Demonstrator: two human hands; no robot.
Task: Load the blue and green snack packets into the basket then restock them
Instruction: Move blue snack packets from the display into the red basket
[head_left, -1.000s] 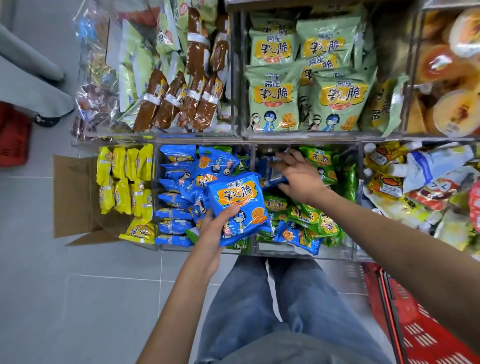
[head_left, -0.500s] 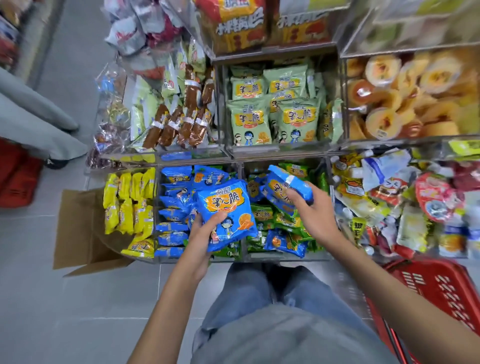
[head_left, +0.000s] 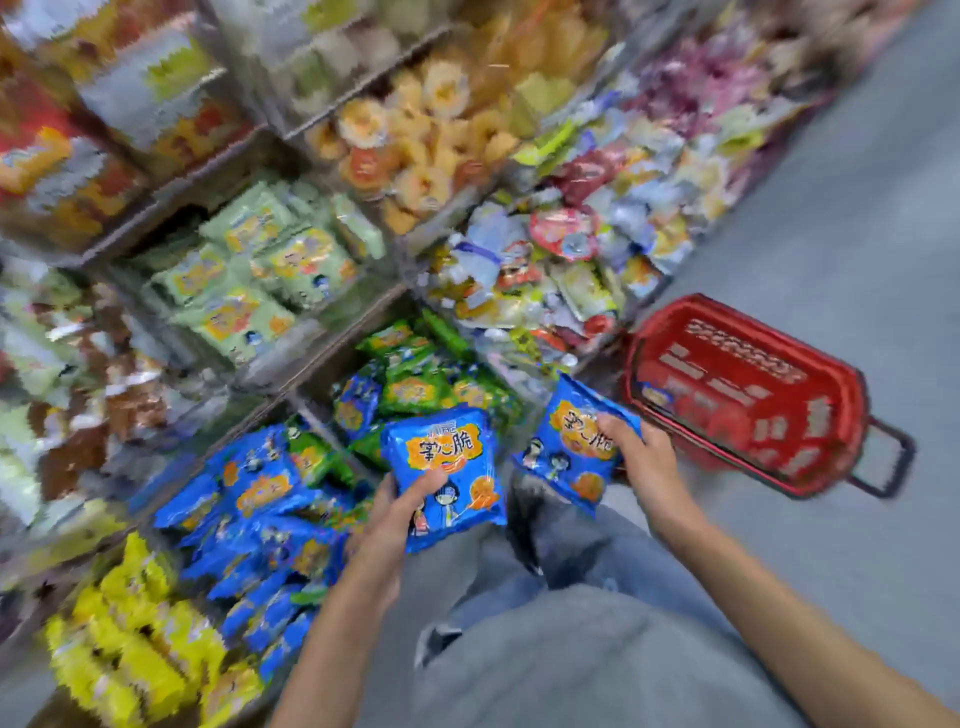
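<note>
The left hand grips a blue packet, thumb across its face, fingers hidden behind. At its 3 o'clock, the right hand pinches a second packet, fingers curled over its top edge. The red basket sits on the floor at the right hand's 2 o'clock.

**Shelves packed, basket on the floor**

Grey floor at three o'clock carries the red basket. The shelf rack runs from nine to twelve: blue packets and yellow packets at eight, green packets at centre.
</note>
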